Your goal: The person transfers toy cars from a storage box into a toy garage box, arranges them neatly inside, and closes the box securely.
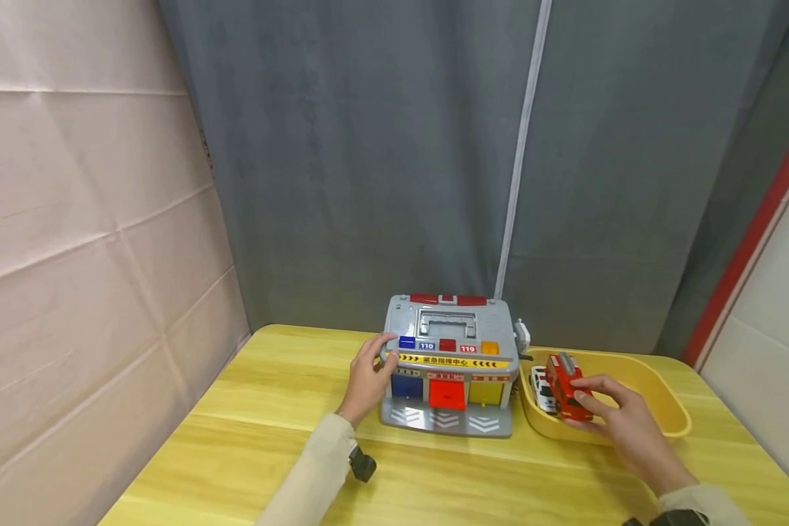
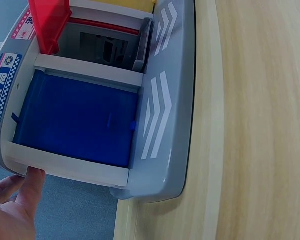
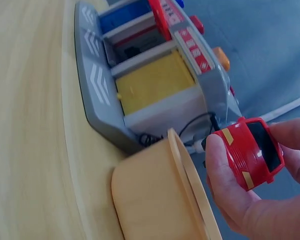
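A grey toy rescue station with blue, red and yellow doors stands on the table. The red door is swung up and its bay is exposed; the blue door and the yellow door are down. My left hand rests on the station's left side, fingertips touching its wall and upper edge. Between thumb and fingers, my right hand grips a red toy fire truck over the yellow bin. White toy vehicles lie in the bin, partly hidden by the truck.
The bin stands close against the station's right side. A dark cord runs down between them, near a white piece on the station's side. Behind the wooden table hangs a grey curtain.
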Demonstrator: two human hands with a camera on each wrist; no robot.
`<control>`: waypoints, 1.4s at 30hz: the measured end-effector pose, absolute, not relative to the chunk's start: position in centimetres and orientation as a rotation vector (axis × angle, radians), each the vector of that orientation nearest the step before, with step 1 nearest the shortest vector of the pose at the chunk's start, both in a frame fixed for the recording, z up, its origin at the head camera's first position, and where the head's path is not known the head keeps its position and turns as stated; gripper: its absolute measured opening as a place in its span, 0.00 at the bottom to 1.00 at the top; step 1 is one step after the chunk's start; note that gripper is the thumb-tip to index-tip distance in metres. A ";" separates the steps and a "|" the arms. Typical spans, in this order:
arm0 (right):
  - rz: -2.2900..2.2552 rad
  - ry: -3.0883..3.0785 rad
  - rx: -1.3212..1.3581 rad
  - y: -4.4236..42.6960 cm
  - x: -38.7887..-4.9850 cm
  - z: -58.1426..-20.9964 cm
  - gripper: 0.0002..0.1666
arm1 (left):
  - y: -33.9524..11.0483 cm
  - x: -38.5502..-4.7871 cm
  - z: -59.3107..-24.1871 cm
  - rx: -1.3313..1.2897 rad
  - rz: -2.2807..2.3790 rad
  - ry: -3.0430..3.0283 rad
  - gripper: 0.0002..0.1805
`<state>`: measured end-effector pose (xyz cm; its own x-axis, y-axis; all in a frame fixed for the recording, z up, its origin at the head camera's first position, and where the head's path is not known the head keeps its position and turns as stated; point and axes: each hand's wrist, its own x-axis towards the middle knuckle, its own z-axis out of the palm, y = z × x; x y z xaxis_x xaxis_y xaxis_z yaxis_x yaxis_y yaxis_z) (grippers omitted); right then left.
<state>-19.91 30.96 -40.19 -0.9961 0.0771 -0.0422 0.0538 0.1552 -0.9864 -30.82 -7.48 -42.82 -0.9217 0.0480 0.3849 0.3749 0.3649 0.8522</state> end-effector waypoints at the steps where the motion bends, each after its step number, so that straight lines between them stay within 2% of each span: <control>1: 2.025 -2.369 -0.131 30.8 -19.8 -40.2 0.14 | -7.5 -30.8 -42.8 -0.374 -1.575 -2.332 0.18; 8: 2.111 -2.259 -0.041 29.5 -18.7 -40.5 0.12 | -7.5 -30.9 -42.9 -0.391 -1.551 -2.283 0.17; 17: 2.124 -2.240 0.014 27.9 -17.8 -40.5 0.17 | -7.6 -30.9 -42.8 -0.370 -1.582 -2.299 0.17; 21: 2.124 -2.297 -0.020 27.3 -17.3 -40.6 0.17 | -7.6 -30.9 -42.9 -0.373 -1.591 -2.290 0.18; 27: 2.168 -2.256 0.070 26.6 -16.6 -41.7 0.14 | -7.6 -31.1 -43.0 -0.373 -1.570 -2.293 0.18; 42: 2.280 -2.350 0.193 23.0 -16.8 -43.3 0.20 | -7.6 -30.8 -42.9 -0.375 -1.569 -2.307 0.17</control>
<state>-16.82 22.98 -43.34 -0.9836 -0.1795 -0.0171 0.0117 0.0311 -0.9994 -30.81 -7.56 -42.90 -0.9126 0.0336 0.4074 0.3913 0.3607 0.8466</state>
